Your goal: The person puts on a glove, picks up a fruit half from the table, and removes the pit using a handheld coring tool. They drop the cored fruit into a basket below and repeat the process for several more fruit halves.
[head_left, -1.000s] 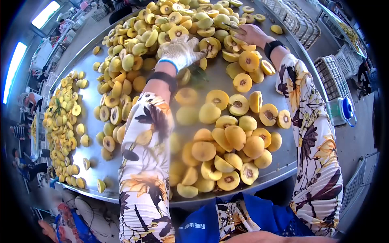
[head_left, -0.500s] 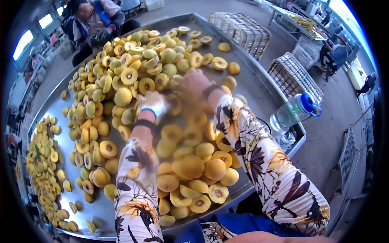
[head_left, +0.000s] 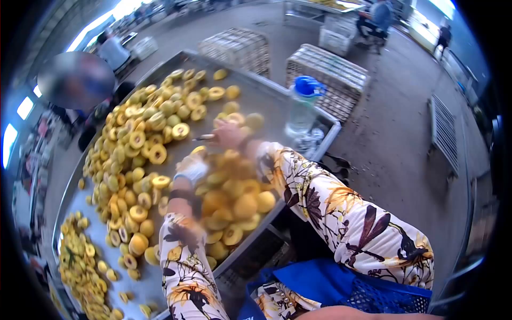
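Observation:
My left hand (head_left: 192,167), in a pale glove and smeared by motion, is closed with a yellow peach half (head_left: 198,150) at its fingertips. Just beyond and to its right, my right hand (head_left: 229,134) is curled around a small knife-like tool (head_left: 204,137), its dark tip pointing left. Cut peach halves (head_left: 158,153), several showing brown pits or hollows, are heaped left of and beyond both hands. Under my forearms lies a nearer heap of peaches (head_left: 245,205), partly blurred. All of it rests on a metal table (head_left: 256,96) with a raised rim.
A blue-lidded water bottle (head_left: 302,109) stands at the table's right corner beside a crumpled clear bag (head_left: 310,143). Smaller yellow pieces (head_left: 80,261) are piled at the left. White plastic crates (head_left: 325,80) sit on the floor beyond the rim. A person (head_left: 80,85) is across the table.
My view has swung to the right, so the bottle and crates sit further left. The tool in my right hand now shows. Both hands remain close together over the peaches.

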The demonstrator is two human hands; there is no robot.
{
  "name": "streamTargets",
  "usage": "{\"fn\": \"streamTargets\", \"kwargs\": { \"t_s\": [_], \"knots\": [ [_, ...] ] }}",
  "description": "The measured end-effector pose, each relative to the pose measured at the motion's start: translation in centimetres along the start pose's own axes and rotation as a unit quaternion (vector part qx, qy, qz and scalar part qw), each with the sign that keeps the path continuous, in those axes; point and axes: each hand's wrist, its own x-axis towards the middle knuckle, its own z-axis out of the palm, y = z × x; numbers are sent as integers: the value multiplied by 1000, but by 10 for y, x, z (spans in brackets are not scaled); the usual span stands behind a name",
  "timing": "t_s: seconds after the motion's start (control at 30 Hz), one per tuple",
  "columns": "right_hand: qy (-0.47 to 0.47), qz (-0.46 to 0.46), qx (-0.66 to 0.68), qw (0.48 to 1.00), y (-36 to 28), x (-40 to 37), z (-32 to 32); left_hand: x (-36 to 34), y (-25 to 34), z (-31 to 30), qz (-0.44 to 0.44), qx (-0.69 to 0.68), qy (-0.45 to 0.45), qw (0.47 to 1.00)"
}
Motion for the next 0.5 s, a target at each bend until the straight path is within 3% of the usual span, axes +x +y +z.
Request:
{"fn": "streamTargets", "kwargs": {
  "t_s": [0.07, 0.1, 0.13, 0.2, 0.23, 0.3, 0.37, 0.4, 0.43, 0.47, 0.5],
  "knots": [
    [115, -50, 12, 992, -9, -5, -35, 17, 7, 11, 125, -4, 12, 992],
    [152, -69, 62, 984, -17, -11, -57, 23, 18, 16, 132, 13, 13, 991],
    [180, -98, 133, 970, -22, -18, -79, 38, 4, 40, 191, 10, 65, 979],
    [197, -128, 234, 944, -24, -41, -108, 55, 8, 59, 198, 182, 13, 963],
    [194, -125, 256, 939, -28, -59, -120, 55, 9, 65, 129, 156, -6, 979],
    [187, -115, 246, 944, -39, -94, -139, 54, 6, 72, 79, 139, -21, 987],
    [103, -11, 261, 960, -55, -135, -169, 34, 22, 56, 36, 80, 8, 996],
    [140, -38, 349, 926, -37, -142, -152, 24, 32, 54, -47, -44, 110, 992],
    [120, 3, 529, 840, -41, -157, -142, 24, 24, 56, -25, 30, 128, 991],
    [121, 48, 688, 714, -46, -172, -132, 22, 8, 61, 2, -4, 183, 983],
    [46, 168, 863, 474, -53, -186, -131, 2, 3, 58, -3, -38, 205, 978]
  ]
}}
